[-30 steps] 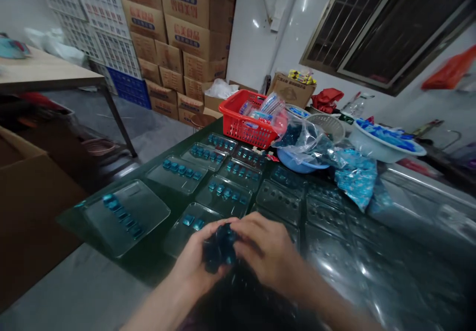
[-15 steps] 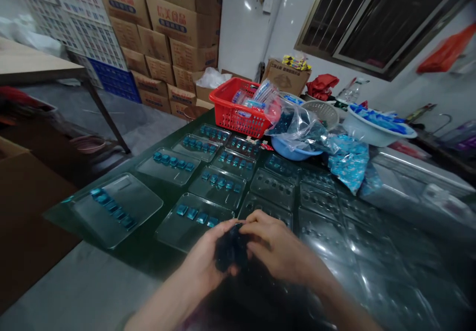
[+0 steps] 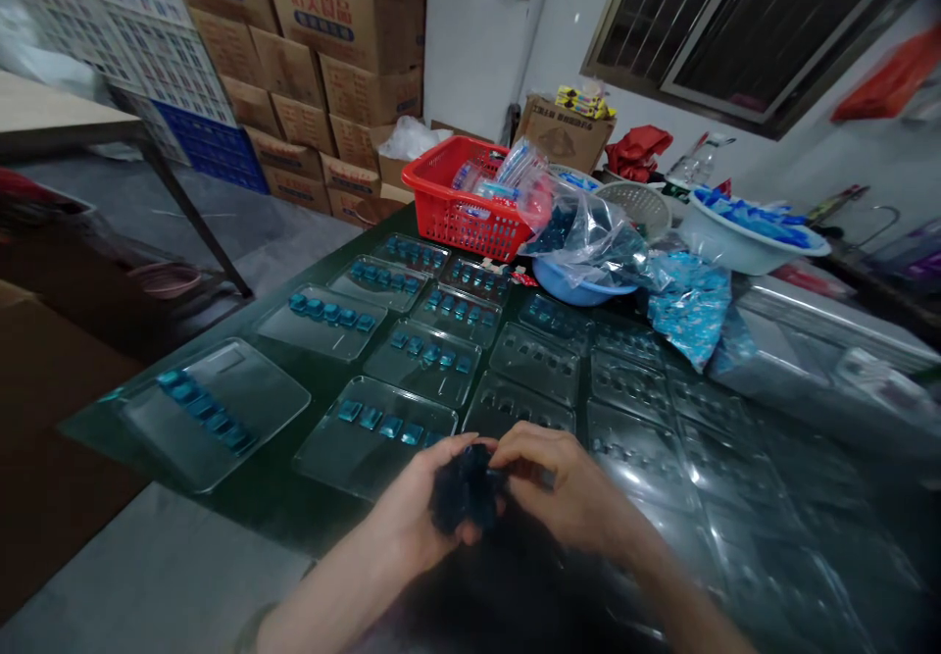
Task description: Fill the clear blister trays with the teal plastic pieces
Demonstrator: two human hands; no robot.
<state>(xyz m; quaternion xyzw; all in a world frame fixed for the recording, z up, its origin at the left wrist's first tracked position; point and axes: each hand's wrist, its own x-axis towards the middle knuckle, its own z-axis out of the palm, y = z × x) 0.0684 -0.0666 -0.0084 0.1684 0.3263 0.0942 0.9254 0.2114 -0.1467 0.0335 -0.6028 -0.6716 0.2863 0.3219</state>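
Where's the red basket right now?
In the head view, the red basket sits at the far end of the green table, beyond the clear trays of blue pieces, just left of the blue bowl.

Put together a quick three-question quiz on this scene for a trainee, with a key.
1. Multiple choice. What does the person's left hand hold?
a) a clear bottle
b) a dark blue cluster
c) a red bag

2. True or false. In the picture, the red basket stands to the left of the blue basin.

3. Fill in the missing word. On the clear tray at the far left of the picture, the blue pieces lie in a ____.

Key: 1. b; 2. true; 3. row.
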